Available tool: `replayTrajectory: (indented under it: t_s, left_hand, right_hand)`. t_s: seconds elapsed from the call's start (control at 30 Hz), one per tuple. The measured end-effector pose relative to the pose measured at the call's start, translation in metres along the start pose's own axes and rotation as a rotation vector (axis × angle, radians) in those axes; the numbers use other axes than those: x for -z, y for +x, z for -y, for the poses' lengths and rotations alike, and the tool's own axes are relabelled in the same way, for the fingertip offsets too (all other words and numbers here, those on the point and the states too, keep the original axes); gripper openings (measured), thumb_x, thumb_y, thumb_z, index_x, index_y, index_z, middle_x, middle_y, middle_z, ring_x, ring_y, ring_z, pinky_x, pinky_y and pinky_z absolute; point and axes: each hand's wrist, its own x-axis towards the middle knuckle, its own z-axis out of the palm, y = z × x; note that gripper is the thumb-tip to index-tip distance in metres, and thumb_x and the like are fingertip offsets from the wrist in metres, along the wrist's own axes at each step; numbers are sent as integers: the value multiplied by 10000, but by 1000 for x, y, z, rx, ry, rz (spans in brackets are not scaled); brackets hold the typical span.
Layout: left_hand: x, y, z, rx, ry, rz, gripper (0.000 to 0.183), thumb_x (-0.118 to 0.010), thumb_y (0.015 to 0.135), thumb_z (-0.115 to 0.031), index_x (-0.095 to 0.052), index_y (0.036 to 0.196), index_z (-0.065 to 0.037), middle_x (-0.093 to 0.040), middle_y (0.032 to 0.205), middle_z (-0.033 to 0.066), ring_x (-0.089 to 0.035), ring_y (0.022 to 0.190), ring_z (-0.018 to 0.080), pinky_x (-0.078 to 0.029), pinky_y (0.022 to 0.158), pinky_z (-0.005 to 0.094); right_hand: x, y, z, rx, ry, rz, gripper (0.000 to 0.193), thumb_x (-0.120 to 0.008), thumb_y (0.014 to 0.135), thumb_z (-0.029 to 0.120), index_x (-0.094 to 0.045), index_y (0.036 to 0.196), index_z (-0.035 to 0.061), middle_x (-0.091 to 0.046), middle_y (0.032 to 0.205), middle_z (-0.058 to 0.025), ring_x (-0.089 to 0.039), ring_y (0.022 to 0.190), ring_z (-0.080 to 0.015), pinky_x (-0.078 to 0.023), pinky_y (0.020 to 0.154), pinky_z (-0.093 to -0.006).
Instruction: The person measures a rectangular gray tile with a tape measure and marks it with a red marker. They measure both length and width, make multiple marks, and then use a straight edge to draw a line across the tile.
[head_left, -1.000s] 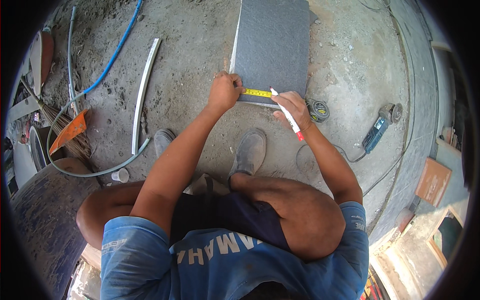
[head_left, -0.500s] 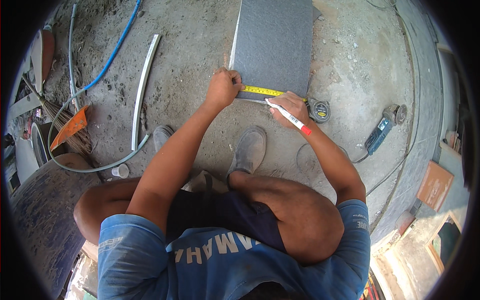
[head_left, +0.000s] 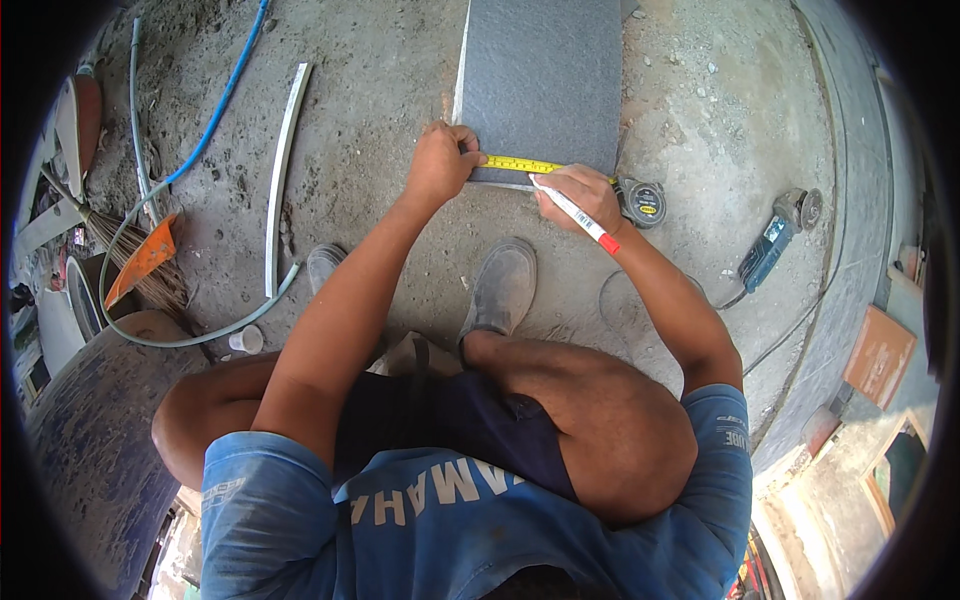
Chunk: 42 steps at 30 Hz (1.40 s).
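Left grip [head_left: 442, 162]: thumb and fingers pinched together on end of yellow tape blade [head_left: 522, 165], at left edge of grey slab [head_left: 543, 80]. Blade runs from there toward right grip [head_left: 582, 197], which is clamped around white marker [head_left: 575, 213], red end toward wrist, tip near blade. Slab extends beyond both grips. Tape case [head_left: 643, 203] just right of right grip; angle grinder [head_left: 775, 245] farther right.

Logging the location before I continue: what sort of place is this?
Probably a building site or rough work yard: a dark grey, rectangular stone-like slab lies on dusty, bare grey ground, with a corded, teal-bodied angle grinder to the right.
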Motion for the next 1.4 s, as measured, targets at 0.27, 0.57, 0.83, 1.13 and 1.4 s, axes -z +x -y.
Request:
replayTrajectory:
  t_s: [0.27, 0.57, 0.83, 1.13, 1.4]
  left_hand:
    - [2, 0, -1, -6, 44, 13, 181, -805, 704, -158, -681, 763, -41, -613, 766, 140, -576, 808, 287, -472, 742, 397]
    - [1, -2, -1, 25, 19, 11, 193, -815, 715, -158, -684, 781, -33, -606, 742, 109, -575, 682, 226, -463, 694, 353]
    - [0, -2, -2, -5, 56, 1, 196, -816, 714, -166, -684, 779, -37, -611, 731, 108, -571, 698, 235, -464, 697, 362]
    - [2, -3, -4, 8, 42, 2, 193, -814, 716, -173, -683, 770, -41, -611, 725, 109, -562, 696, 234, -461, 693, 366]
    - [0, -2, -2, -9, 60, 2, 187, -812, 711, -161, -681, 762, -37, -619, 710, 103, -552, 697, 231, -456, 692, 361]
  right_hand:
    - [-1, -1, -3, 1, 4, 11, 213, -754, 694, 73, -688, 896, 61, -689, 785, -84, -684, 668, -246, -565, 613, -332]
    - [1, 0, -1, -8, -3, 29, 210, -753, 696, 77, -683, 893, 62, -705, 805, -86, -701, 699, -250, -577, 632, -345]
    - [1, 0, -2, -7, -5, 28, 204, -753, 703, 83, -685, 894, 58, -707, 802, -87, -703, 704, -248, -581, 635, -346]
    - [1, 0, -2, -2, 11, 30, 202, -758, 713, 94, -689, 898, 53, -705, 810, -92, -696, 694, -253, -572, 622, -345]
    - [1, 1, -3, -8, 20, 35, 200, -754, 715, 92, -688, 900, 54, -703, 806, -98, -693, 683, -255, -567, 613, -346]
